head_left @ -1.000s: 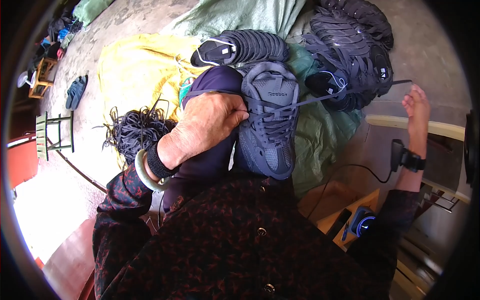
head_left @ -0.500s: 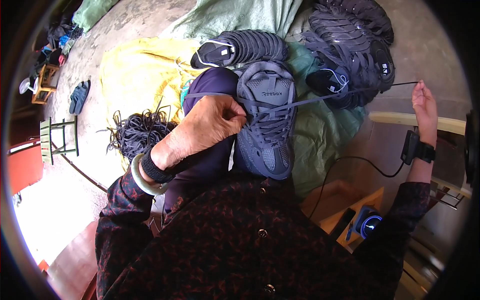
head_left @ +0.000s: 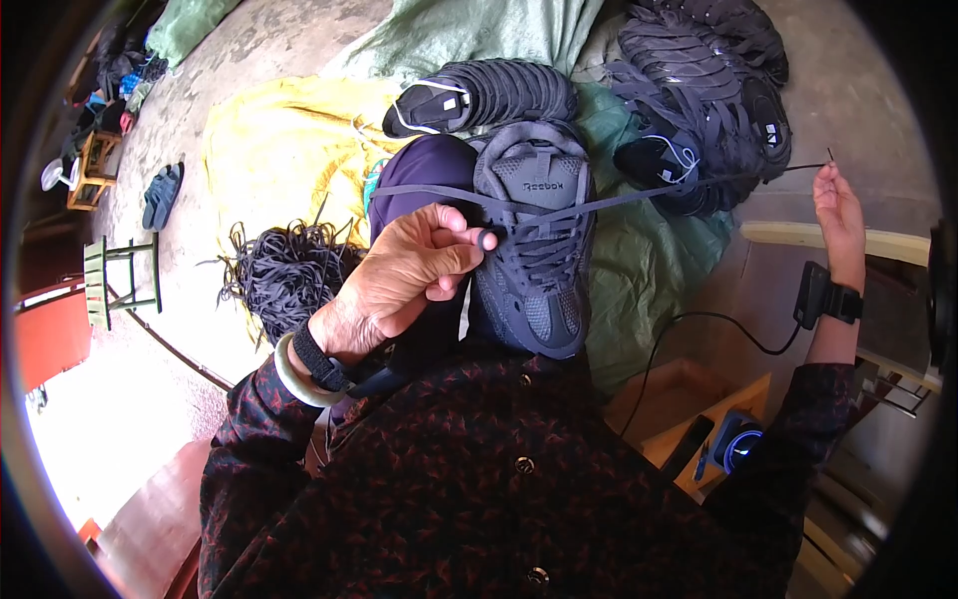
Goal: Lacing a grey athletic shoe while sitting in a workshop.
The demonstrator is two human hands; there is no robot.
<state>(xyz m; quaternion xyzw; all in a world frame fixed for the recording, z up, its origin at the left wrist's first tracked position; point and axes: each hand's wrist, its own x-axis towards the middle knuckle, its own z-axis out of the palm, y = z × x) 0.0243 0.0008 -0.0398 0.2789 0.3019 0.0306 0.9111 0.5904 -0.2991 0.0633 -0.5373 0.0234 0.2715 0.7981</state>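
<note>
A dark grey sneaker (head_left: 531, 285) rests upright across my lap, toe toward me, its crossed laces partly threaded. Just left of its eyelets, my left hand (head_left: 414, 262) is closed in a pinch; a small dark bit shows at the fingertips, too small to name. Out to the far right, my right hand (head_left: 838, 205) pinches a flat dark shoelace (head_left: 659, 192) near its tip. That lace stretches taut from the sneaker's upper eyelets to those fingers. Another lace end (head_left: 424, 190) runs left from the tongue over my knee, above my left hand.
A tangled heap of dark laces (head_left: 289, 275) lies left of my knee. Beyond are a row of nested dark shoe uppers (head_left: 489, 95) and a larger pile (head_left: 699, 100), on yellow (head_left: 269, 140) and green sacks (head_left: 639, 280). A black cable (head_left: 733, 321) hangs from my right wrist.
My left hand has drawn down and turned, coming off the lace by the tongue, its fingers now showing below it. My right hand shifts slightly left, still pinching the lace.
</note>
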